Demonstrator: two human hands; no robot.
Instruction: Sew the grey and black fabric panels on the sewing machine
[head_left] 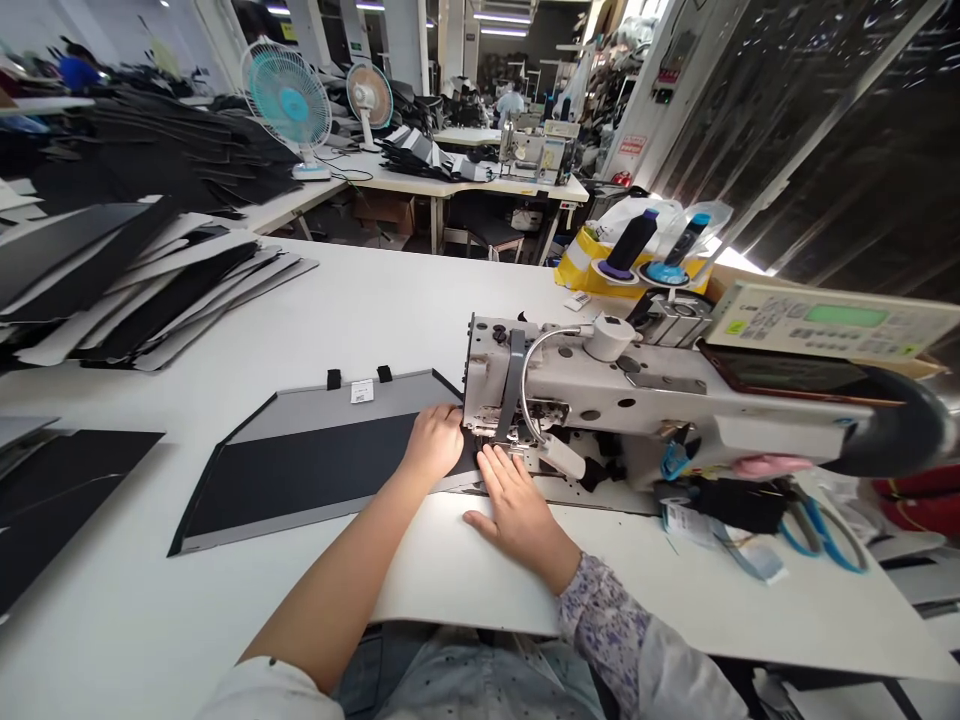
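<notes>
A black and grey fabric panel [315, 455] lies flat on the white table, its right end beneath the head of a sewing machine [592, 390]. A white label [362, 391] and two small black tabs sit along its far edge. My left hand [436, 440] is closed with curled fingers on the panel, just left of the needle area. Flat and with fingers stretched out, my right hand [517, 510] rests in front of the presser foot, touching the work there. The needle and the panel's right end are partly hidden by the machine and my fingers.
Stacked fabric pieces [142, 280] lie at the left, with another dark panel [67, 500] nearer. Thread cones [634, 243] and a control panel [840, 318] stand behind the machine. Blue-handled scissors [825, 530] lie at the right. Two fans stand on a table beyond.
</notes>
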